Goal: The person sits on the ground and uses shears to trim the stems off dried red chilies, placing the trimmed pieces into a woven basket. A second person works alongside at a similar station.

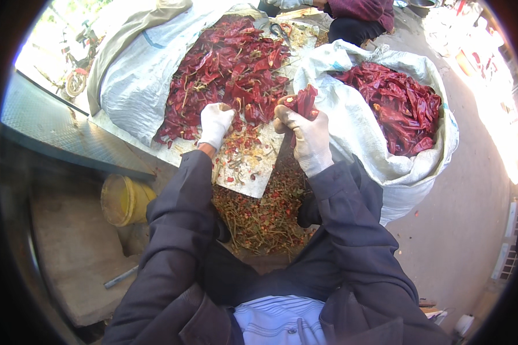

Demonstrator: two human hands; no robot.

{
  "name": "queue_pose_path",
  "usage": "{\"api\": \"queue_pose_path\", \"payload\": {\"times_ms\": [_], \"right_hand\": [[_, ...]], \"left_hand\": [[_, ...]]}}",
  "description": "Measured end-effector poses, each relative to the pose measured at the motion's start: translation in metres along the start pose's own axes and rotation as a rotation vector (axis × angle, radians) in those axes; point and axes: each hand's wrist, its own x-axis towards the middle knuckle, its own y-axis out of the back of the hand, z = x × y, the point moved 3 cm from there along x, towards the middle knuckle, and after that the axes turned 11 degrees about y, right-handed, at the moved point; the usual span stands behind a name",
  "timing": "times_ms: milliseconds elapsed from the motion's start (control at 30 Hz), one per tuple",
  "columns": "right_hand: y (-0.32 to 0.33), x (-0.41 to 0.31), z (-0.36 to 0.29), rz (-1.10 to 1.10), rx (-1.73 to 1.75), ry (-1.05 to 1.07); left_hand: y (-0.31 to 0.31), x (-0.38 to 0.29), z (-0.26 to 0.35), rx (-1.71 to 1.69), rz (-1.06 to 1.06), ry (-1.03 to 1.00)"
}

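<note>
My right hand (305,131), in a soiled white work glove, grips several dried red chili peppers (305,100) beside the rim of a white woven sack. My left hand (216,123), gloved the same way, is curled at the near edge of a large heap of dried red chilies (233,64). Its fingers are turned from view, so whether it holds anything is hidden. The heap spreads over a pale board (250,183) strewn with stems and seeds. To the right, the white woven sack (345,125) stands with its mouth wide, filled with red chilies (403,108).
Stem debris (263,220) covers the floor between my feet. A yellow bucket (129,200) lies tipped at left, below a metal plate (64,125). Scissors (280,32) rest beyond the heap. Another person (358,19) sits across. A full white sack (134,82) lies at the heap's left.
</note>
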Motion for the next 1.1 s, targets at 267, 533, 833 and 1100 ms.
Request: {"api": "queue_pose_path", "payload": {"times_ms": [267, 533, 833, 1100], "right_hand": [[-0.017, 0.005, 0.016, 0.026, 0.014, -0.020], [-0.031, -0.006, 0.017, -0.101, -0.069, 0.009], [-0.036, -0.008, 0.025, -0.190, -0.108, -0.031], [-0.038, -0.012, 0.025, -0.240, -0.139, -0.074]], "left_hand": [[0.051, -0.101, 0.084, -0.397, -0.369, -0.017], [0.062, -0.140, 0.095, -0.284, -0.507, -0.057], [0.075, -0.146, 0.101, 0.054, -0.006, -0.733], [0.078, -0.148, 0.099, 0.183, 0.025, -0.929]]}}
